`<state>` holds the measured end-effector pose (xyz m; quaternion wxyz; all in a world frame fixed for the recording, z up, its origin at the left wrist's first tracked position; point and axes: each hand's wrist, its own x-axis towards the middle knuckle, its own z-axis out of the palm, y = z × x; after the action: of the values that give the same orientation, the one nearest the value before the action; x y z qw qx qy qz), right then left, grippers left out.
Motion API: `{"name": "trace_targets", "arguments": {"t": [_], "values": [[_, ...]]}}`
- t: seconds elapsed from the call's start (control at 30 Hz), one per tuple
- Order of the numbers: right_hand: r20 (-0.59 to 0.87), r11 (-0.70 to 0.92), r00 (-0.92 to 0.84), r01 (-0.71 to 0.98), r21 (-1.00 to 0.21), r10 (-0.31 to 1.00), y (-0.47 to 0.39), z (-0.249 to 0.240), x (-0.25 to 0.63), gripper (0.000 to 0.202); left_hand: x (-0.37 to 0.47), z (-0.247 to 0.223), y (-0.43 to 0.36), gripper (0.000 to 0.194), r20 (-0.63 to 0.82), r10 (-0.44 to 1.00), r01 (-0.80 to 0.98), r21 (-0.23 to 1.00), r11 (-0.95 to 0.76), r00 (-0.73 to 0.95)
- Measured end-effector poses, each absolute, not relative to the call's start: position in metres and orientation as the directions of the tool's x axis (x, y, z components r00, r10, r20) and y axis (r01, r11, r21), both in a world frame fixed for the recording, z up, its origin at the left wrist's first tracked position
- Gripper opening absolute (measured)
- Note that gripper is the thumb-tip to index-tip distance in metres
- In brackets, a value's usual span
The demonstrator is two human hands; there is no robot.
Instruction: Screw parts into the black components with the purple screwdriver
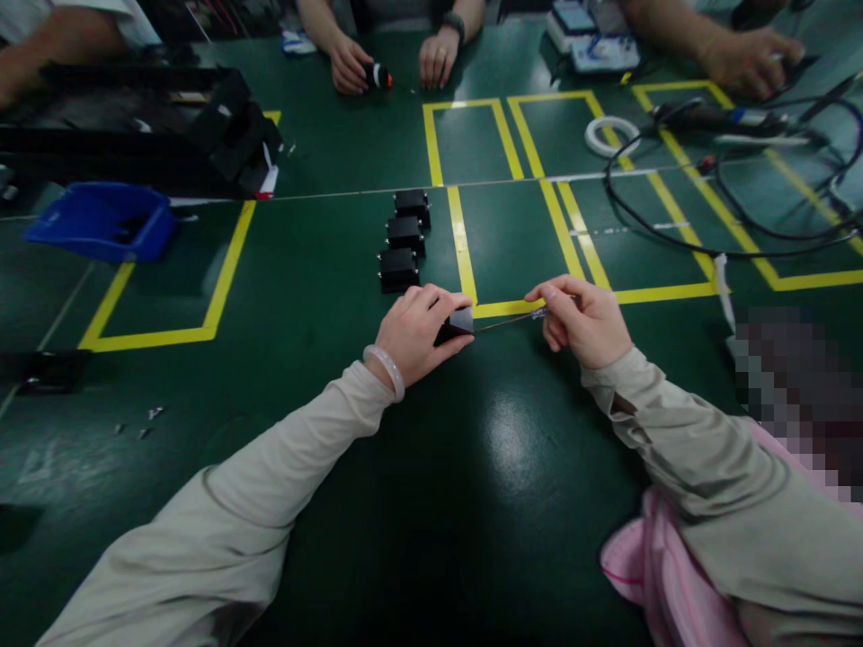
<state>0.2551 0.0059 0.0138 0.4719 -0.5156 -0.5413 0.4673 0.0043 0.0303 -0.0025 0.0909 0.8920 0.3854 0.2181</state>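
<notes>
Near the middle of the table my left hand (423, 334) is closed around a small black block (459, 323), its fingers covering much of it. My right hand (585, 322) pinches a thin screwdriver (512, 319); its narrow shaft points left and its tip meets the block's right end. Part of the screwdriver's clear handle shows at the fingertips, and the rest is hidden in the hand. Just beyond my left hand, three similar black blocks (399, 270) with small metal screws on their sides stand in a row.
Yellow tape (465, 261) marks rectangles on the green table (418, 503). A blue bin (108, 225) and a long black housing (222, 135) lie left, loose screws (145, 431) nearer. Cables (667, 238) and a white tape roll (610, 137) are right. Co-workers' hands (438, 58) rest opposite.
</notes>
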Motion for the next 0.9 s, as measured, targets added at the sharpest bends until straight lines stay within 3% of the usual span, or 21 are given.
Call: {"name": "trace_targets", "arguments": {"t": [0.5, 0.9], "values": [[0.043, 0.046, -0.052, 0.058, -0.997, 0.998, 0.0076, 0.0103, 0.2568, 0.016, 0.0041, -0.0032, 0.0295, 0.039, 0.315, 0.732, 0.652, 0.335, -0.681, 0.603], [0.102, 0.107, -0.073, 0.064, -0.992, 0.992, 0.007, 0.0106, 0.257, 0.026, 0.0039, -0.0043, 0.0291, 0.039, 0.331, 0.727, 0.645, 0.335, -0.687, 0.602]]}}
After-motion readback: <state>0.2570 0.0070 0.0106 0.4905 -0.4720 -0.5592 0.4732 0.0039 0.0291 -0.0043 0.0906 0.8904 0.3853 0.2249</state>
